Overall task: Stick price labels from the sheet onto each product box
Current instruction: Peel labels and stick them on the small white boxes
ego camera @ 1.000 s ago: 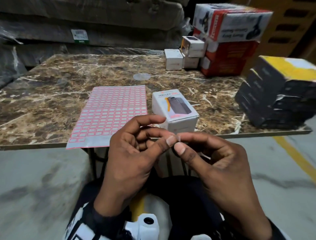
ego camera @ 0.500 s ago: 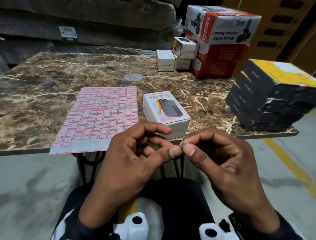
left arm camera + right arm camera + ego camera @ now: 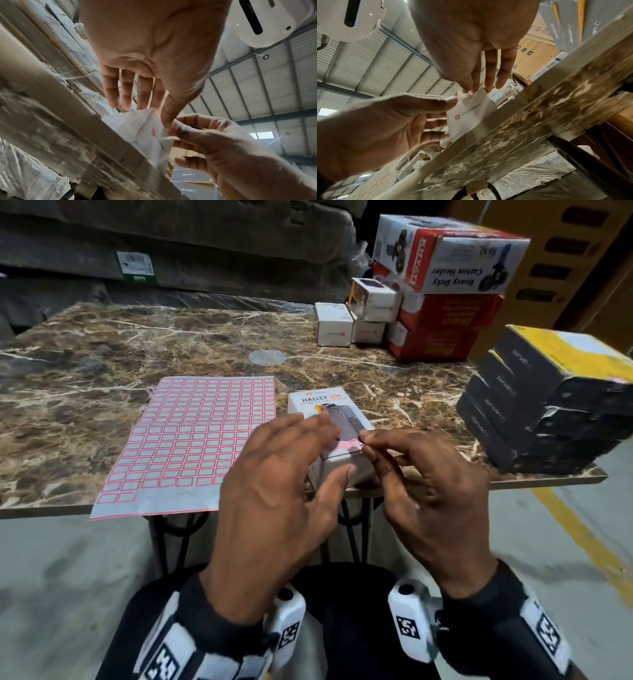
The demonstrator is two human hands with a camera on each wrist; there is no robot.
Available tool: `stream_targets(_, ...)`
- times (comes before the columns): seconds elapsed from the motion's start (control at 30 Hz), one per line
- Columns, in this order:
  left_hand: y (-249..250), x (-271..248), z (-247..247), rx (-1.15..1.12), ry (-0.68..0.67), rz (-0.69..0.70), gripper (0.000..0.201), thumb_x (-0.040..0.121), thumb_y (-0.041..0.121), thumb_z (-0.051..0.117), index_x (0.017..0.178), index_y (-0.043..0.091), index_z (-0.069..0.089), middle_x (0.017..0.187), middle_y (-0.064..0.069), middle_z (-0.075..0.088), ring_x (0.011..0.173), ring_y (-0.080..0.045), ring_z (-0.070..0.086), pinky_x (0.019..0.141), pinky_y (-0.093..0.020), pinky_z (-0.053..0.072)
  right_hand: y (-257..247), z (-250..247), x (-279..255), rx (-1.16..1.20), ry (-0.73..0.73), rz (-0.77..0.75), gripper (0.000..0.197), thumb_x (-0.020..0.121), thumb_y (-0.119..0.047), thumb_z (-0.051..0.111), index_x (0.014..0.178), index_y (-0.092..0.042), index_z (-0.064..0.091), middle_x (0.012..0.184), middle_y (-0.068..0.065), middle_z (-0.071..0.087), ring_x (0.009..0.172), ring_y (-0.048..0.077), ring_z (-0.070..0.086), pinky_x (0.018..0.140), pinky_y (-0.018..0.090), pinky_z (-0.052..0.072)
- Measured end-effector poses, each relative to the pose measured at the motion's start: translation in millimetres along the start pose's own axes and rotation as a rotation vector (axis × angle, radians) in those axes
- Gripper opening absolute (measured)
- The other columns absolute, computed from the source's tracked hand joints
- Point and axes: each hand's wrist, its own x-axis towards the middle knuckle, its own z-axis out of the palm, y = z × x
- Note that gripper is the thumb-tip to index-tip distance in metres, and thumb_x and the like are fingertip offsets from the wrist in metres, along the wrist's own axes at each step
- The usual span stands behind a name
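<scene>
Brown marble-patterned table (image 3: 102, 364) on dark metal legs (image 3: 171, 542), standing on a grey concrete floor (image 3: 68, 577) with a yellow painted line (image 3: 582, 535). Behind the table, plastic-wrapped bundles (image 3: 171, 251) bearing a green-and-white tag (image 3: 136, 266). Overhead, corrugated metal roofing (image 3: 274, 81).
</scene>
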Motion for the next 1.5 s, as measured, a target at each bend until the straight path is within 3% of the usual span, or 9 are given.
stream_targets(0.5,3,-3,15,-0.036,0.123,-0.097,0.022,0.083,0.030,0.079,0.105,0.028,0.083,0.120,0.015,0.075,0.098,-0.014,0.069,0.087,-0.036,0.056,-9,-2,-1,-0.072,-0.052,-0.031,0.013,0.100,-0.014,0.072,0.108,-0.007,0.079,0.114,0.002,0.079,0.109,0.022,0.074,0.093,0.039,0.059)
stream_targets(0.6,6,-5,9,0.001,0.125,-0.098,0.037,0.084,0.031,0.081,0.120,0.031,0.078,0.108,0.016,0.078,0.080,-0.010,0.069,0.076,-0.025,0.054,-9,-2,-3,-0.079,-0.061,-0.026,0.014,0.100,-0.013,0.072,0.109,-0.006,0.079,0.117,0.002,0.079,0.110,0.023,0.074,0.092,0.041,0.059)
stream_targets(0.7,10,-4,2,0.046,0.092,-0.077,0.056,0.085,0.032,0.083,0.139,0.037,0.066,0.086,0.014,0.077,0.069,-0.011,0.062,0.064,-0.018,0.037,-9,-2,-3,-0.098,-0.072,-0.029,0.014,0.098,-0.011,0.072,0.110,-0.007,0.079,0.118,0.001,0.079,0.110,0.022,0.074,0.091,0.043,0.060)
stream_targets(0.87,9,-3,0,0.058,0.103,0.064,0.044,0.089,0.025,0.076,0.132,0.032,0.072,0.115,0.011,0.078,0.095,-0.005,0.068,0.073,-0.023,0.052,-8,-3,-3,-0.095,-0.081,-0.023,0.016,0.098,-0.010,0.070,0.111,-0.008,0.079,0.119,0.000,0.078,0.111,0.023,0.074,0.091,0.045,0.059)
stream_targets(0.97,10,-4,2,0.103,0.121,0.060,0.046,0.085,0.024,0.078,0.131,0.029,0.073,0.107,0.009,0.080,0.092,-0.010,0.060,0.071,-0.033,0.055,-9,-2,-3,-0.110,-0.089,-0.022,0.017,0.098,-0.010,0.069,0.111,-0.009,0.079,0.118,-0.001,0.078,0.111,0.023,0.074,0.090,0.046,0.058)
stream_targets(1.1,12,1,-4,0.083,0.055,-0.047,0.051,0.083,0.036,0.075,0.134,0.037,0.069,0.077,0.007,0.077,0.066,-0.012,0.065,0.066,-0.027,0.052,-9,-3,-2,-0.106,-0.085,-0.024,0.016,0.096,-0.008,0.071,0.110,-0.009,0.078,0.118,-0.002,0.078,0.111,0.022,0.074,0.089,0.045,0.059)
stream_targets(1.33,12,0,-3,0.073,0.061,-0.039,0.043,0.085,0.035,0.076,0.128,0.039,0.073,0.086,0.011,0.080,0.069,-0.012,0.070,0.066,-0.031,0.056,-8,-5,0,-0.127,-0.122,-0.043,0.020,0.090,-0.002,0.071,0.108,-0.010,0.078,0.119,-0.004,0.078,0.111,0.024,0.074,0.089,0.045,0.058)
stream_targets(1.4,11,-2,-1,0.083,0.083,-0.038,0.040,0.085,0.033,0.076,0.124,0.040,0.075,0.096,0.014,0.080,0.086,-0.012,0.064,0.070,-0.030,0.055,-7,-5,0,-0.125,-0.133,-0.047,0.020,0.089,-0.002,0.071,0.107,-0.010,0.078,0.119,-0.003,0.078,0.112,0.024,0.073,0.090,0.046,0.058)
stream_targets(1.5,10,-3,0,0.060,0.052,-0.053,0.040,0.087,0.033,0.074,0.126,0.046,0.072,0.116,0.018,0.076,0.102,-0.007,0.066,0.090,-0.056,0.059,-7,-6,-1,-0.139,-0.142,-0.048,0.024,0.087,-0.001,0.072,0.108,-0.011,0.078,0.121,-0.004,0.077,0.113,0.025,0.073,0.090,0.046,0.058)
